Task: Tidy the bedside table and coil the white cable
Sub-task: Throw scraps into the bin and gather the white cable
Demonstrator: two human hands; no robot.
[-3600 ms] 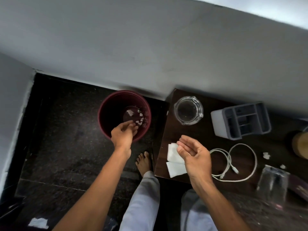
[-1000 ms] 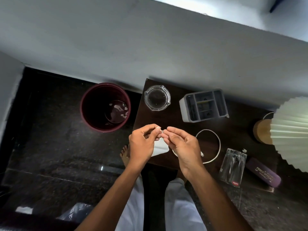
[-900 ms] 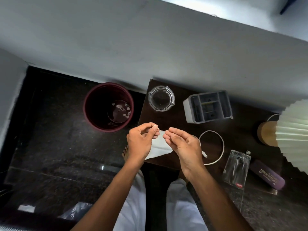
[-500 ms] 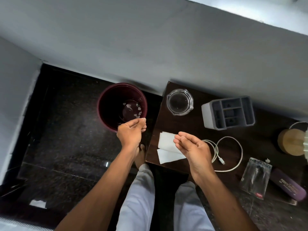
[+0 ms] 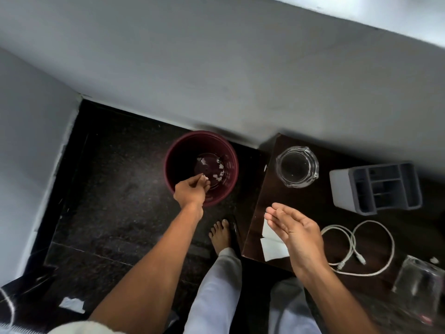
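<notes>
The step in hand is judged to be the disposal of litter, within the tidying part of the task; coiling is not yet begun. The left hand (image 5: 190, 190) is held over the open mouth of the bin (image 5: 173, 165), which stands on the floor just beside the left edge of the table (image 5: 301, 206). A small white scrap (image 5: 204, 178) is pinched at its fingertips, and similar scraps are seen at the bottom of the bin. The right hand (image 5: 296, 233) is held well apart from the left, above the front left corner of the table, with fingers straight and close together; nothing is gripped by it. The cable (image 5: 361, 247) is laid in loose, uneven loops near the front edge of the table, to the right of the right hand and untouched, with both plug ends inside the loops. Two white papers (image 5: 272, 249) are laid at the front left corner, partly hidden beneath the right hand. A glass dish (image 5: 297, 166) is placed at the back left corner, a grey organiser (image 5: 375, 188) to its right, and a clear pack (image 5: 419, 283) at the front, right of the cable. One further crumb (image 5: 434, 260) is seen just behind the pack. For the next move, release of the scrap into the bin is called for, followed by removal of the remaining litter; only then should the cable be gathered, one end being held while even loops are laid.
</notes>
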